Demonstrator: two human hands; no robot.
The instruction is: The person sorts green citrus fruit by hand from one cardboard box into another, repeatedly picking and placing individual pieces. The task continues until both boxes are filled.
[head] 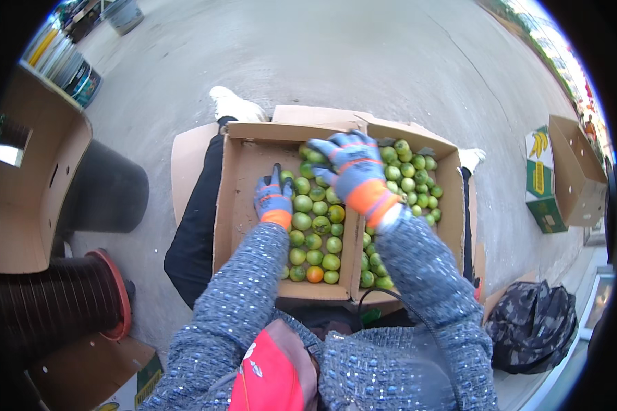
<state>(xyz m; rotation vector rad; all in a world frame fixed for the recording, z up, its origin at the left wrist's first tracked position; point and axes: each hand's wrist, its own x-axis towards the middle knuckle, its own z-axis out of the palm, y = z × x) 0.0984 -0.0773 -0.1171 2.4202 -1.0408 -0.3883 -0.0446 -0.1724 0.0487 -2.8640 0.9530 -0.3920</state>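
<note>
Two shallow cardboard boxes stand side by side between my legs. In the left box (252,134), green tomatoes (302,204) lie in rough rows on the right half, with one orange tomato (315,274) near the front. More green tomatoes (407,184) fill much of the right box (450,205). My left hand (274,199), in a grey and orange work glove, is at the left edge of the rows, index finger and thumb apart beside a tomato. My gloved right hand (350,167) reaches over the left box's back right corner; a tomato shows between its thumb and index finger, but whether it is gripped is unclear.
To the left are a cardboard carton (31,195), a black bucket (110,187) and a large spool (56,303) with a red rim. A banana carton (565,174) and a camouflage-patterned bag (532,326) are at the right. Stacked buckets (64,67) stand at the upper left.
</note>
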